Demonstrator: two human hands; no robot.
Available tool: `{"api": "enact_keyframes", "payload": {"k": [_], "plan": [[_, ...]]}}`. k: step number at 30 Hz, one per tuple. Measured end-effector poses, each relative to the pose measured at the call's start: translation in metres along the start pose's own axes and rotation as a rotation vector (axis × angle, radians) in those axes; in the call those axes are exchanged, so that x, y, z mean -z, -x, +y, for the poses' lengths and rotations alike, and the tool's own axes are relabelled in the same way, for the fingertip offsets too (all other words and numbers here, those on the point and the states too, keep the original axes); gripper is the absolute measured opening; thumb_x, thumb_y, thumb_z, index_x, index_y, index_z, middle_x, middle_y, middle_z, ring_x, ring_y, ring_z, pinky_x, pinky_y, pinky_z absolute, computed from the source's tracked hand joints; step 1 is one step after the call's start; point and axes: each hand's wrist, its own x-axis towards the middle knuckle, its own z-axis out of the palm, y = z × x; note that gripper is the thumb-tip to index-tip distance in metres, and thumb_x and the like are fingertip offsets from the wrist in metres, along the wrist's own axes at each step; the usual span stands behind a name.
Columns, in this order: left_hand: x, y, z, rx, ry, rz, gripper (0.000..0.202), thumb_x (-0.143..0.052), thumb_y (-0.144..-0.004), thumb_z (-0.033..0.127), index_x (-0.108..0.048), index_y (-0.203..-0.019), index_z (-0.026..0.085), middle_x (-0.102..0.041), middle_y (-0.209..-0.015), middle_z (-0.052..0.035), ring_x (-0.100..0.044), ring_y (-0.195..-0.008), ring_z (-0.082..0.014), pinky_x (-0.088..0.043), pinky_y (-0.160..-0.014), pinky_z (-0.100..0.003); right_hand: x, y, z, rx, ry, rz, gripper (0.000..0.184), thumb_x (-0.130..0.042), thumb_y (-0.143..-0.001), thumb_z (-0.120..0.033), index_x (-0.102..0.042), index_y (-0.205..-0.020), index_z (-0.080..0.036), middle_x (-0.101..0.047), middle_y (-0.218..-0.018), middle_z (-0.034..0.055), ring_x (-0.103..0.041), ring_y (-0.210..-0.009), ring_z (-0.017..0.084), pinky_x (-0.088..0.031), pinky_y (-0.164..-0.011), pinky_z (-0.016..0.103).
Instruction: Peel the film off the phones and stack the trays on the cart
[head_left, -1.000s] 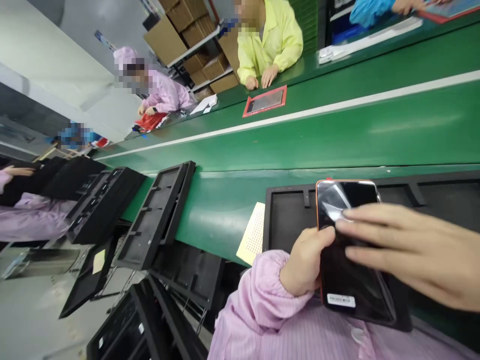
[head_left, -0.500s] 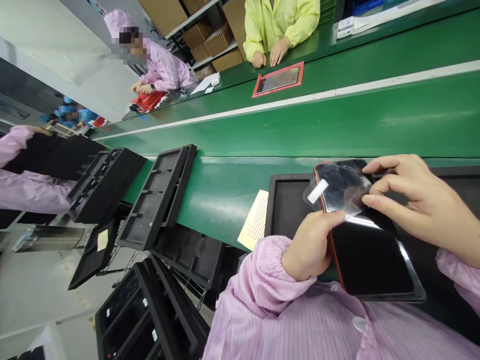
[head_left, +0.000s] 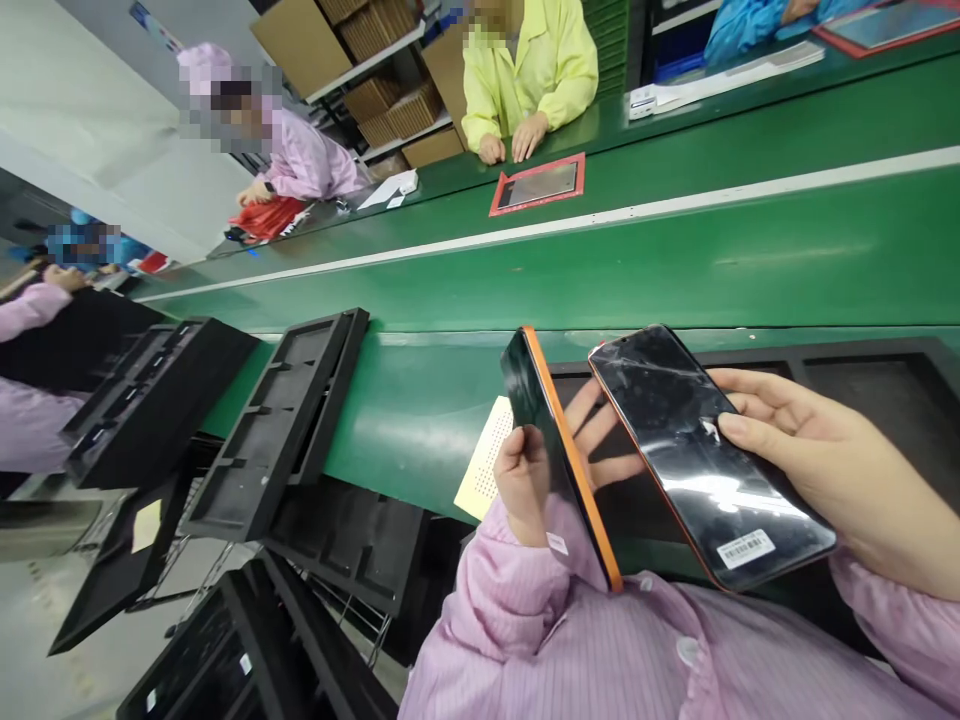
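My left hand grips a phone with an orange edge, tilted up on its side so its dark glossy face turns left. Some of its fingers show past the orange edge, spread in the gap between the two phones. In my right hand lies a second dark phone, face up, with my thumb on its face. Shiny, wrinkled clear film seems to cover that face, and a white barcode label sits at its lower end. Both phones are above a black compartment tray.
A yellow sheet with printed marks lies left of my hands. Black trays stack at left beside the green bench. Across it, a person in yellow faces a red-edged panel; a person in pink handles red material.
A single phone lay under both hands, with clear film pinched at its top. Now two phones are apart, one in each hand, and the left one is tipped on edge. The view has shifted right.
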Motion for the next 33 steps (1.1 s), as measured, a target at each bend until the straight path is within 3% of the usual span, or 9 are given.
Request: {"api": "enact_keyframes", "payload": {"k": [2,6,9,12,16,22,28,31,33], "plan": [[0.008,-0.001,0.005,0.018,0.066,-0.024,0.027,-0.052,-0.071,0.037,-0.071,-0.075,0.019,-0.067,-0.114,-0.0111,-0.061,-0.107,-0.0354,-0.052,-0.081,-0.05,0.001,0.002,-0.001,-0.004,-0.025,0.001,0.049,-0.087,-0.041,-0.037,-0.069,-0.085,-0.026,-0.069,-0.072,-0.0002,-0.064,-0.06,0.015,-0.051,-0.046,0.017],[0.018,-0.002,0.001,0.105,0.005,0.282,0.025,-0.056,-0.067,0.027,-0.07,-0.082,0.012,-0.071,-0.074,-0.0084,-0.068,-0.071,-0.0247,-0.053,-0.076,-0.039,-0.001,0.005,-0.002,0.0,-0.047,-0.008,0.047,-0.087,-0.039,-0.039,-0.07,-0.08,-0.026,-0.068,-0.068,-0.0009,-0.062,-0.056,0.013,-0.049,-0.044,0.016],[0.015,0.002,-0.008,0.095,0.014,0.361,0.018,-0.059,-0.063,0.023,-0.068,-0.075,0.014,-0.069,-0.066,-0.0038,-0.064,-0.059,-0.0186,-0.053,-0.071,-0.033,-0.004,0.008,-0.002,0.013,-0.018,-0.001,0.048,-0.087,-0.038,-0.041,-0.069,-0.08,-0.026,-0.069,-0.07,0.0002,-0.063,-0.058,0.015,-0.052,-0.046,0.019],[0.009,0.01,-0.014,0.076,0.004,0.247,0.021,-0.064,-0.059,0.025,-0.068,-0.074,0.011,-0.071,-0.072,-0.0061,-0.067,-0.069,-0.0206,-0.052,-0.075,-0.033,-0.005,0.011,0.0,0.047,0.031,-0.003,0.051,-0.085,-0.042,-0.045,-0.068,-0.085,-0.025,-0.07,-0.074,0.0018,-0.064,-0.058,0.018,-0.053,-0.046,0.023],[0.006,0.025,-0.021,0.029,-0.12,-0.041,0.03,-0.075,-0.054,0.021,-0.068,-0.082,0.012,-0.071,-0.074,-0.0042,-0.067,-0.071,-0.0221,-0.052,-0.074,-0.035,-0.005,0.017,0.003,0.131,0.049,0.018,0.05,-0.085,-0.046,-0.043,-0.068,-0.09,-0.024,-0.07,-0.071,0.0017,-0.065,-0.058,0.017,-0.054,-0.047,0.021],[0.003,0.049,-0.03,0.15,-0.191,-0.399,0.041,-0.08,-0.054,0.021,-0.069,-0.093,0.013,-0.071,-0.087,-0.0084,-0.066,-0.083,-0.0239,-0.05,-0.079,-0.036,-0.004,0.024,0.008,0.327,0.08,0.036,0.041,-0.081,-0.055,-0.042,-0.067,-0.09,-0.027,-0.064,-0.062,-0.002,-0.063,-0.056,0.016,-0.054,-0.046,0.022],[0.001,0.057,-0.028,0.139,-0.262,-0.368,0.039,-0.078,-0.055,0.018,-0.067,-0.092,0.015,-0.07,-0.084,-0.0043,-0.063,-0.077,-0.0187,-0.048,-0.077,-0.032,-0.002,0.028,0.009,0.399,0.159,0.148,0.039,-0.077,-0.057,-0.038,-0.067,-0.093,-0.027,-0.06,-0.06,-0.0032,-0.056,-0.048,0.013,-0.059,-0.053,0.027],[0.006,0.033,-0.017,-0.023,-0.316,-0.257,0.052,-0.073,-0.053,0.013,-0.063,-0.103,0.019,-0.069,-0.089,-0.0012,-0.062,-0.079,-0.0171,-0.047,-0.074,-0.027,0.001,0.024,0.013,0.413,0.136,0.201,0.042,-0.077,-0.057,-0.039,-0.066,-0.095,-0.025,-0.06,-0.065,-0.0017,-0.063,-0.06,0.018,-0.06,-0.059,0.032],[0.015,0.006,-0.006,-0.151,-0.445,-0.183,0.06,-0.066,-0.055,0.009,-0.059,-0.113,0.021,-0.067,-0.102,-0.0016,-0.061,-0.093,-0.0186,-0.046,-0.082,-0.027,0.003,0.021,0.016,0.397,0.096,0.208,0.046,-0.077,-0.058,-0.041,-0.064,-0.099,-0.025,-0.063,-0.07,-0.0002,-0.066,-0.07,0.021,-0.061,-0.064,0.035]]}}
